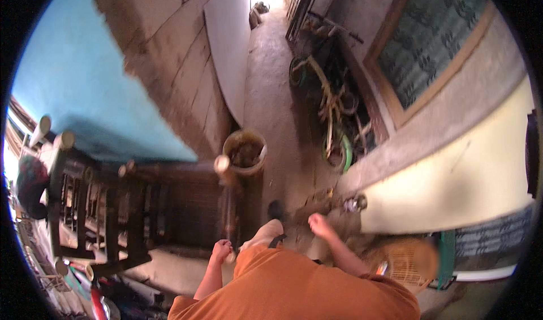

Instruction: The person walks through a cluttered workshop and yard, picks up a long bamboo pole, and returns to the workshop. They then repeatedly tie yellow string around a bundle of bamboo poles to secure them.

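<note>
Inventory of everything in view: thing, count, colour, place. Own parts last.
bamboo bench: 1, dark brown, left
bucket: 1, yellowish, centre, brown contents
board: 1, whitish, against left wall
painted wall: 1, blue, upper left
bicycle: 1, green-tyred, right of passage
window: 1 clear, dark-curtained, upper right
basket: 1, tan, lower right
clutter: uncountable, mixed, lower left
shirt: 1, orange, bottom
left hand: 1, bare, by bench
right hand: 1, bare, lower centre

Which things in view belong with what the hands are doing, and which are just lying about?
Likely involved:
- bench, nearest the left hand; contact unclear
- nothing visibly held in the right hand

Apparently lying about:
- bucket
- bike
- board
</note>
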Demonstrator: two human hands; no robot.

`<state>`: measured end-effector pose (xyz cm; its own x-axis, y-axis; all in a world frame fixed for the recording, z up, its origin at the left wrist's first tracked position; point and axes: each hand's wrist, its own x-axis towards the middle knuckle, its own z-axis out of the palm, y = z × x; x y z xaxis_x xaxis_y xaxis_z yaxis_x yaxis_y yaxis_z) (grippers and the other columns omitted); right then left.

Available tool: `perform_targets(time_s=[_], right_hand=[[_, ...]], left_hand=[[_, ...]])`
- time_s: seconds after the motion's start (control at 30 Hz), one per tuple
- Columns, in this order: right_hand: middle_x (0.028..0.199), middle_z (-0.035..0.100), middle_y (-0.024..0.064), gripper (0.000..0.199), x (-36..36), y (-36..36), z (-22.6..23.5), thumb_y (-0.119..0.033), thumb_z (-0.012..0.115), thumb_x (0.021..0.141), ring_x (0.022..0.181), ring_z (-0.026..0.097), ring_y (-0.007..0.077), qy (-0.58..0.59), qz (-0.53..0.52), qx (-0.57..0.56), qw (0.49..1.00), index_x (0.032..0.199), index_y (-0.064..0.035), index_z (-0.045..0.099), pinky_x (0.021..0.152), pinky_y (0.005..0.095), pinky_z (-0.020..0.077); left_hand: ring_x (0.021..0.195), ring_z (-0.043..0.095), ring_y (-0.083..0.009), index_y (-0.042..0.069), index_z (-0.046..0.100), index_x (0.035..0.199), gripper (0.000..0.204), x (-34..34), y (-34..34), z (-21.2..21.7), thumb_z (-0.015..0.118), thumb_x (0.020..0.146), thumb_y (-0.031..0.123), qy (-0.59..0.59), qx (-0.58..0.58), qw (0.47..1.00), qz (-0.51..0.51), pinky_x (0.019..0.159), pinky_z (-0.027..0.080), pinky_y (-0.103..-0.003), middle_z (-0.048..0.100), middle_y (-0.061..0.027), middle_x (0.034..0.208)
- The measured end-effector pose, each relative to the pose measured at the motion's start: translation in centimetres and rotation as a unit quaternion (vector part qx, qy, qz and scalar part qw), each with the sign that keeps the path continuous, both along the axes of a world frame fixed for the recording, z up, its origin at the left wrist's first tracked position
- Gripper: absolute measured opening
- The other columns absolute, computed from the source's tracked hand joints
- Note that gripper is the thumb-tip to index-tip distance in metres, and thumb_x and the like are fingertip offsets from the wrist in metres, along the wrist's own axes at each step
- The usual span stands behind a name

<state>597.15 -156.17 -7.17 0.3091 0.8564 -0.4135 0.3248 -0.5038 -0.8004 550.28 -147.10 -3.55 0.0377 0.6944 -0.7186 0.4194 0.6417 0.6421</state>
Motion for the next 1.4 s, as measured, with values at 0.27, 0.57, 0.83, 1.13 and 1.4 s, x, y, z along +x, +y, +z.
perform_targets(time_s=[0.27, 0.57, 0.83, 1.13, 1.4], right_hand=[[0.076, 0.066, 0.0086, 0.027, 20.4, 9.0, -2.2, -0.028, 0.061, 0.096, 0.064, 0.061, 0.0187, 0.125, -0.094, -0.298, 0.942, 0.093, -0.0015, 0.064, 0.056, 0.0393, 0.0471], [0.073, 0.063, 0.0091, 0.024, 40.1, 48.4, -11.3, -0.030, 0.061, 0.093, 0.059, 0.059, 0.0216, 0.126, -0.150, -0.210, 0.958, 0.097, -0.0065, 0.064, 0.051, 0.0400, 0.0466], [0.076, 0.058, 0.0009, 0.025, 43.3, 107.5, 4.7, -0.025, 0.059, 0.098, 0.066, 0.054, 0.0098, 0.107, 0.021, 0.001, 0.994, 0.101, -0.0001, 0.063, 0.059, 0.0262, 0.0440], [0.078, 0.063, 0.0027, 0.029, 45.0, 152.5, 2.4, -0.031, 0.061, 0.097, 0.065, 0.056, 0.0114, 0.081, 0.047, 0.023, 0.995, 0.096, -0.0024, 0.064, 0.060, 0.0278, 0.0475], [0.062, 0.061, 0.0072, 0.037, 65.8, 161.3, -9.7, -0.035, 0.055, 0.094, 0.048, 0.054, 0.0177, -0.030, -0.131, -0.114, 0.984, 0.075, -0.0042, 0.063, 0.045, 0.0346, 0.0392]], left_hand=[[0.108, 0.064, -0.0388, 0.005, 0.063, 0.120, 0.039, 28.3, 39.4, 11.3, 0.056, 0.093, 0.033, 0.037, 0.239, 0.944, -0.222, 0.093, 0.050, -0.044, 0.068, -0.0222, 0.113], [0.090, 0.069, -0.0314, 0.002, 0.068, 0.102, 0.031, 47.0, 75.4, 7.1, 0.060, 0.093, 0.031, 0.020, 0.260, 0.946, -0.194, 0.082, 0.053, -0.040, 0.071, -0.0194, 0.096], [0.080, 0.068, -0.0263, 0.000, 0.069, 0.098, 0.040, 49.9, 98.0, 7.9, 0.062, 0.094, 0.039, 0.055, 0.125, 0.991, -0.005, 0.078, 0.053, -0.039, 0.072, -0.0130, 0.087], [0.110, 0.065, -0.0283, 0.002, 0.068, 0.116, 0.049, 58.5, 134.9, 1.2, 0.061, 0.092, 0.045, 0.100, 0.042, 0.972, -0.210, 0.096, 0.049, -0.039, 0.069, -0.0195, 0.116], [0.085, 0.064, -0.0155, 0.001, 0.059, 0.127, 0.055, 70.4, 178.3, 9.9, 0.063, 0.094, 0.045, -0.045, 0.097, 0.991, -0.079, 0.075, 0.053, -0.031, 0.069, -0.0085, 0.100]])
